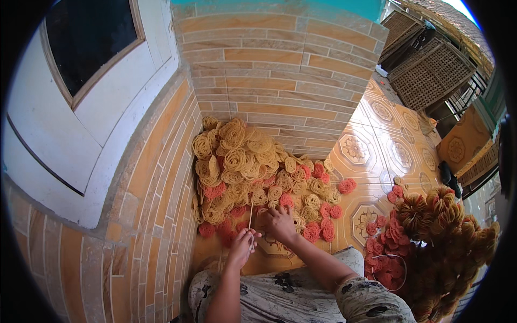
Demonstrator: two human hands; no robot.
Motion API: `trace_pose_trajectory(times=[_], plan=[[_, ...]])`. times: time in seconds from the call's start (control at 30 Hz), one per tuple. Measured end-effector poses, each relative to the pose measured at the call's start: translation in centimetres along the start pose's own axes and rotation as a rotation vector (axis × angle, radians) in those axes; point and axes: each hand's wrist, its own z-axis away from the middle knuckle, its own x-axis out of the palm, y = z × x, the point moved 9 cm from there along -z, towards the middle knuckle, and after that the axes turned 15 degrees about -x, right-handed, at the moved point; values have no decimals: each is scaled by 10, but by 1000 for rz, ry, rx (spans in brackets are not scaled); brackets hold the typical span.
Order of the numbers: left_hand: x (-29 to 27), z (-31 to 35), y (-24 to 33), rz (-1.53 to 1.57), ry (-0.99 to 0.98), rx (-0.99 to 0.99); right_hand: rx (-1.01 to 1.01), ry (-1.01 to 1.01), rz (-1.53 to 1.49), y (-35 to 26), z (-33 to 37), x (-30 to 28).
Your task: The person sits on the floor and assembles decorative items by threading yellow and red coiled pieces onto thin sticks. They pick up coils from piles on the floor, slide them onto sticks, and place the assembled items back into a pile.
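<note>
My left hand [245, 245] is closed around a thin pale stick [251, 215] that points up and away from me. To its right, my right hand [278, 222] reaches over the near edge of a pile, its thumb and fingers apart. The heap is made of coiled, noodle-like rosettes: many yellow rosettes [235, 160] and some pink rosettes [311, 232]. A pink rosette [286, 201] lies just beyond my right fingertips; whether they touch it is unclear.
A tiled wall [258, 70] backs the heap, with a door [102, 75] at left. At right sit bunched yellow-brown rosettes [452, 242] and a pink stack [388, 242] with a white cord loop [405, 269]. Woven racks [431, 67] lean farther back on the patterned tile floor [366, 145].
</note>
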Motion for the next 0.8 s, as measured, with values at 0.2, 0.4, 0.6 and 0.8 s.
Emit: trace_pose_trajectory(times=[0.2,0.4,0.6,0.8], plan=[[9,-2,-4,-206,22,-46,511,355,-1049,76,11,11],[20,0,-3,-289,58,31,516,419,-1335,81,15,19],[18,-1,-5,-271,82,17,332,257,-1271,60,6,1],[21,-8,-10,-156,-21,-7,259,360,-289,90,-6,-30]])
